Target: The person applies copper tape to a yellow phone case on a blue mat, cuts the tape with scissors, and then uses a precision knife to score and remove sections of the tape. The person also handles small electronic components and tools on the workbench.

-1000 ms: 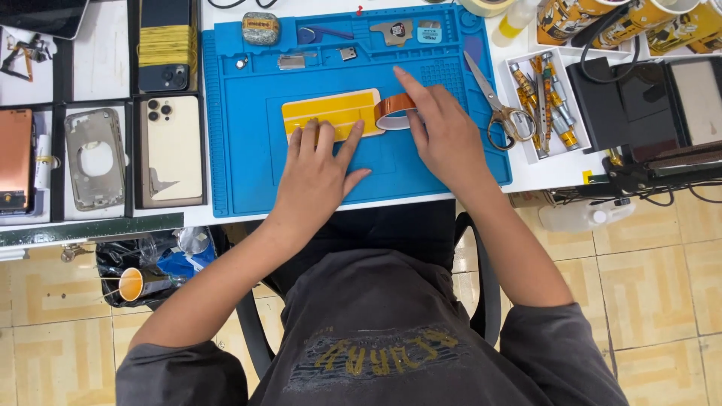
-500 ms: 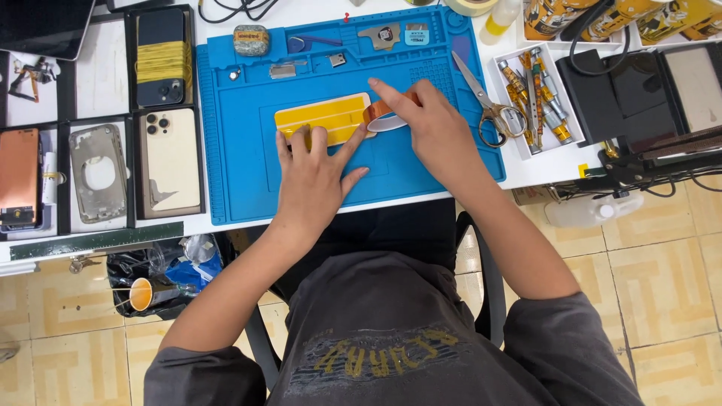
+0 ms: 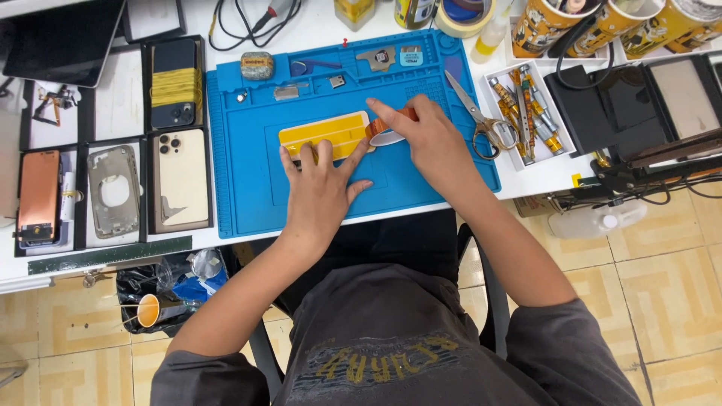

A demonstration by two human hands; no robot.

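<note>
My left hand (image 3: 320, 192) lies flat, fingers spread, pinning the near edge of the yellow panel (image 3: 325, 136) at the middle of the blue mat (image 3: 248, 203). My right hand (image 3: 429, 143) is closed narrow around an orange-handled blade (image 3: 389, 129), whose pale tip sits at the panel's right end.

My left fingertips lie close to the blade; if it skips off the edge, I judge it could nick them or score the panel. Too light a hold with my left hand would likely let the panel slide on the mat. The scissors (image 3: 475, 113) lie just beside my right wrist at the mat's right edge, and a broad sweep could knock them.

At the bench's far right corner stand round yellow cans (image 3: 553, 26) with dark patterned wraps, cables running from them. A tape roll (image 3: 465, 15) with a blue centre sits past the mat's far right corner, and a small yellow bottle (image 3: 355, 11) stands at the far edge. Left of the mat, black trays (image 3: 86, 143) hold phone shells, one wrapped in a yellow band (image 3: 175, 86).
</note>
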